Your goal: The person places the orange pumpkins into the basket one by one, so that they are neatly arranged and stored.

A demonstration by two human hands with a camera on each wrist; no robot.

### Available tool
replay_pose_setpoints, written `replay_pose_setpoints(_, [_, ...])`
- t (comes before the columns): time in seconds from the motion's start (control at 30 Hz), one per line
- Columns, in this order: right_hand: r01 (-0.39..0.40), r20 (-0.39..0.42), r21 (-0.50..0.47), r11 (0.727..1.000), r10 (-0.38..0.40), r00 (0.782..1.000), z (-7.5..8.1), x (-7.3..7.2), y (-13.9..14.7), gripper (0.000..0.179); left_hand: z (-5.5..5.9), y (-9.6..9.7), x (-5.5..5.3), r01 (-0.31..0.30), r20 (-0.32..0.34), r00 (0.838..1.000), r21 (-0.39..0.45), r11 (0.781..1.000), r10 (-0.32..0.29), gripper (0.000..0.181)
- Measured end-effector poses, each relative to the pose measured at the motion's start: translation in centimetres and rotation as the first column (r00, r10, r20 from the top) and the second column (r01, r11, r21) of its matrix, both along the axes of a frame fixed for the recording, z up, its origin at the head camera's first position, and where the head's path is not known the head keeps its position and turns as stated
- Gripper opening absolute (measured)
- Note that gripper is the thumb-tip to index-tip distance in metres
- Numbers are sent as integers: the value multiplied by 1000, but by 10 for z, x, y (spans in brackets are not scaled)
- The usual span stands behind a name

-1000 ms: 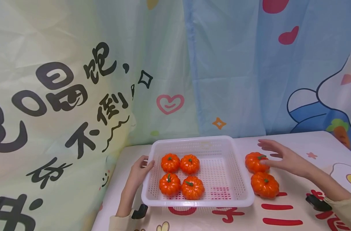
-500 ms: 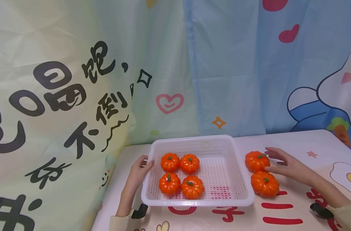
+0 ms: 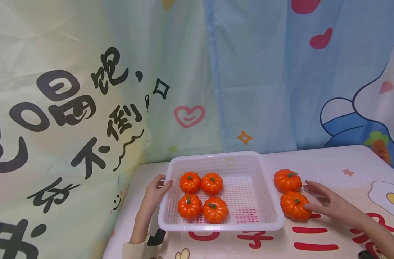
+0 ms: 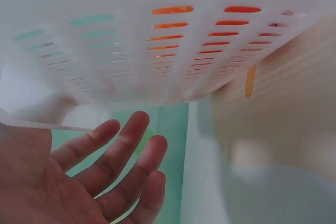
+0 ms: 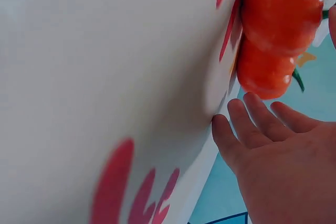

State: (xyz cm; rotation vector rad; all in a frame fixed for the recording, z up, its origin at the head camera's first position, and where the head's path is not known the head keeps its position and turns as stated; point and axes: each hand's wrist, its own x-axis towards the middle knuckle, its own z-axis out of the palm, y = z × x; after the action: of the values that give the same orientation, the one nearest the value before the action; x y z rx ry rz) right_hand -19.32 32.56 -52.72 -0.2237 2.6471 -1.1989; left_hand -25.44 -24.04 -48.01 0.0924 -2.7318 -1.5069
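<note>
A white plastic basket (image 3: 248,227) with slotted walls stands on the table, several small orange pumpkins with green stems inside its left half. My left hand (image 3: 157,192) holds the basket's left rim, thumb over the edge; in the left wrist view its fingers (image 4: 128,166) extend loosely outside the wall. Right of the basket sit two more pumpkins, a rear one (image 3: 287,180) and a front one (image 3: 295,205). My right hand (image 3: 326,201) is beside the front pumpkin, fingers spread and thumb tip overlapping its right side; contact is unclear. The right wrist view shows its fingers (image 5: 257,124) outstretched, holding nothing.
A light tablecloth (image 3: 333,169) with red lettering and a printed egg covers the table. Behind it hangs a blue and pale green printed curtain (image 3: 255,90), close to the basket's far side. Black bands show at both wrists.
My right hand has moved from over the rear pumpkin, first rightward, then toward the front one. Left hand, basket and pumpkins keep their places; the head view has shifted slightly.
</note>
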Motion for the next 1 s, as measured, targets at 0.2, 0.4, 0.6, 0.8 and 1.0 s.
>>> replay_pose_setpoints(0.2, [10, 67, 19, 1000, -11, 998, -1, 12, -10, 98, 0, 0, 0, -2, 4, 1000, -3, 1000, 2, 30])
replay_pose_setpoints(0.4, [30, 148, 43, 999, -37, 988, 0, 14, -19, 104, 0, -1, -1, -6, 7, 1000, -6, 1000, 6, 30])
replay_pose_setpoints(0.6, [26, 154, 68, 997, -37, 987, -1, 14, -21, 104, 0, -1, -1, -2, 3, 1000, -5, 1000, 2, 30])
replay_pose_setpoints(0.8, [22, 160, 66, 998, -33, 987, 1, 14, -21, 102, 0, -1, 0, -3, 7, 1000, -14, 1000, 3, 31])
replay_pose_setpoints(1.0, [28, 152, 62, 998, -37, 988, 1, 15, -20, 101, -1, -1, -1, -1, -3, 1000, -12, 1000, 1, 29])
